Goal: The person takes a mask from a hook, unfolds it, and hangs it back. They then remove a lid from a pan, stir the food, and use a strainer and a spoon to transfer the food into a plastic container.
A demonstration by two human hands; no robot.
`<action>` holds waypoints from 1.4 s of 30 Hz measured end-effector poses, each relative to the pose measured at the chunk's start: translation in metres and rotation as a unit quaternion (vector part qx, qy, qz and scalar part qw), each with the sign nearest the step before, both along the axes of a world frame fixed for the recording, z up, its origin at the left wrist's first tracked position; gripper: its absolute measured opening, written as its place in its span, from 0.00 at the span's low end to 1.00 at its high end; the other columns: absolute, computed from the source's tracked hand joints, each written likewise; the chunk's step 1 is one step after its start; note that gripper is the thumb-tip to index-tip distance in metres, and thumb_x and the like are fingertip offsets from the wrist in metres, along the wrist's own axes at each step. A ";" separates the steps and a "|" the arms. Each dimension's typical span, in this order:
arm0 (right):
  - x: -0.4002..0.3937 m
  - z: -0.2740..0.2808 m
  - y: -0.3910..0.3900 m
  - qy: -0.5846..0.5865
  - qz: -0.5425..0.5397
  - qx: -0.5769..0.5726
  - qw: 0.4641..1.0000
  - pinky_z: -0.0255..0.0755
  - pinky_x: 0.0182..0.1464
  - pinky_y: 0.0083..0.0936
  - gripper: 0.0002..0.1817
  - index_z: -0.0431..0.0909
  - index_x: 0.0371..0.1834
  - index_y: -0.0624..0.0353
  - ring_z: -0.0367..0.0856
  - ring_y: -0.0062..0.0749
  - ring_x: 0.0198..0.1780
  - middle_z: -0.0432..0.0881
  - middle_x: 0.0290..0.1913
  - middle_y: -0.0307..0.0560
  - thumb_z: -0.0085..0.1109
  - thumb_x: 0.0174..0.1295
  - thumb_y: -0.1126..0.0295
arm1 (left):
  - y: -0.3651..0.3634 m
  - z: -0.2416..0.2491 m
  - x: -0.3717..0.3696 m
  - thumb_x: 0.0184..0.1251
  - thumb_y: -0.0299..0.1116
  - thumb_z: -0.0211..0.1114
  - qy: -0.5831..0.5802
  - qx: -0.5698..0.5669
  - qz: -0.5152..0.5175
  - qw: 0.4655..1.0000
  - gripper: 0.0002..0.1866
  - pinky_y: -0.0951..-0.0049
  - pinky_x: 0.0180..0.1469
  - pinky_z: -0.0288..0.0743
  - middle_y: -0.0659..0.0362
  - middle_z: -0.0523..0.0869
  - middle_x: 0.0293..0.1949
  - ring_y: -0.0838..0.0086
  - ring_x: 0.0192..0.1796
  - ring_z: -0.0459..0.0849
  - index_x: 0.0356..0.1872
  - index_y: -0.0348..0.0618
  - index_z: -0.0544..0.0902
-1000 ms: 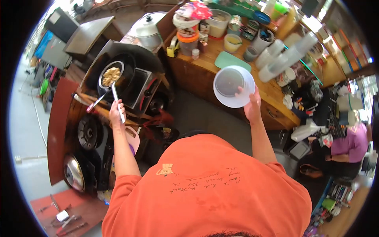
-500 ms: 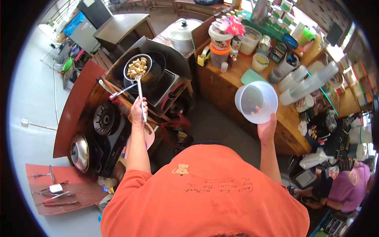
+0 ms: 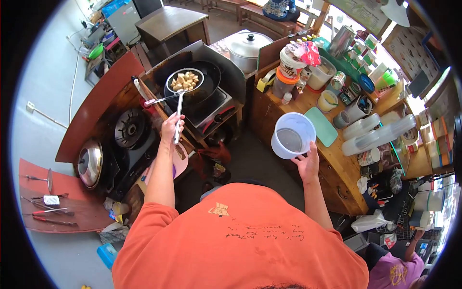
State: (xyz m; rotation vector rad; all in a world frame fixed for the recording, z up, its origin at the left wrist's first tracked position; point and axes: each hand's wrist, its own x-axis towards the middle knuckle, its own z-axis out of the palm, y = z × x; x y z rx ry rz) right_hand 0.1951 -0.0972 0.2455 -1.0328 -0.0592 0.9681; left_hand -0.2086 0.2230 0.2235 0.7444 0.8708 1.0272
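Note:
My left hand (image 3: 172, 129) is closed around the handle of a strainer ladle (image 3: 180, 108). The ladle's basket holds several browned chunks of food (image 3: 186, 81) above a dark wok (image 3: 208, 79) on the stove. In my right hand (image 3: 308, 164) is a translucent plastic tub (image 3: 293, 135), gripped at its lower side, with its open mouth facing up. Nothing can be made out inside the tub. Another long utensil (image 3: 161, 100) lies across the wok's near left edge.
A wooden counter (image 3: 269, 108) at the right bears jars, containers and a green board (image 3: 321, 126). A second burner (image 3: 130, 127) and a lidded pan (image 3: 90, 163) are at the left. A person in purple (image 3: 392, 269) is at the lower right.
The tub has moved left and away from the counter in my right hand. My left hand still holds the ladle over the wok. The head view has shifted, and the person in purple sits lower in it.

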 end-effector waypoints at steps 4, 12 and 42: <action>-0.018 0.007 0.048 -0.025 0.063 -0.023 0.997 0.50 0.66 0.70 0.50 0.54 0.76 0.52 0.59 0.67 0.70 0.56 0.75 0.48 0.65 0.56 0.39 | -0.017 0.001 -0.010 0.73 0.30 0.56 0.035 0.019 0.003 0.999 0.14 0.84 0.16 0.67 0.58 0.79 0.31 0.82 0.22 0.74 0.55 0.33 0.77; -0.062 0.031 0.168 -0.028 0.146 -0.011 0.989 0.55 0.61 0.74 0.48 0.58 0.72 0.56 0.61 0.69 0.69 0.59 0.73 0.51 0.67 0.56 0.41 | -0.007 0.016 -0.043 0.74 0.28 0.56 0.036 0.035 -0.078 0.996 0.15 0.86 0.18 0.69 0.58 0.81 0.37 0.84 0.25 0.74 0.58 0.33 0.74; -0.100 -0.019 0.414 -0.232 0.098 -0.170 0.953 0.72 0.59 0.37 0.55 0.64 0.63 0.76 0.76 0.43 0.59 0.74 0.58 0.62 0.79 0.42 0.43 | 0.067 0.028 -0.115 0.73 0.26 0.58 -0.036 -0.009 -0.153 0.988 0.18 0.83 0.18 0.69 0.60 0.82 0.34 0.82 0.26 0.75 0.62 0.35 0.75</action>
